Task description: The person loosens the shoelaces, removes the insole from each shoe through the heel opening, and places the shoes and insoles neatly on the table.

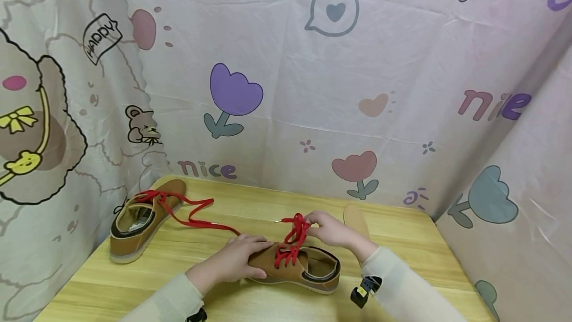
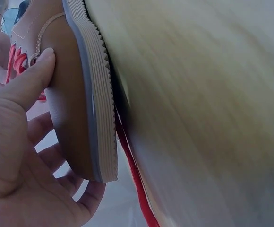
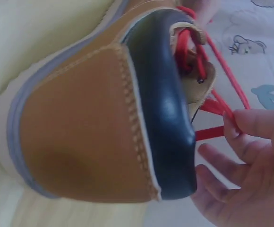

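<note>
A brown lace-up shoe (image 1: 277, 267) lies on the table with its toe to the left and its dark-lined heel to the right. My left hand (image 1: 234, 258) grips the toe; in the left wrist view the thumb (image 2: 41, 71) presses one side of the shoe (image 2: 73, 113) while the fingers go round the other. Above the shoe, my right hand (image 1: 332, 230) pinches the red shoelace (image 1: 298, 235), lifting it off the tongue. In the right wrist view, thumb and forefinger of the right hand (image 3: 250, 161) meet on the lace (image 3: 210, 135), beside the shoe's heel (image 3: 85, 127).
A second brown shoe (image 1: 143, 222) stands at the table's left side, its loose red lace (image 1: 192, 220) trailing right toward my left hand. Behind my right wrist lies a tan insole-shaped piece (image 1: 356, 219). A printed curtain (image 1: 286, 88) hangs around the wooden table (image 1: 415, 262).
</note>
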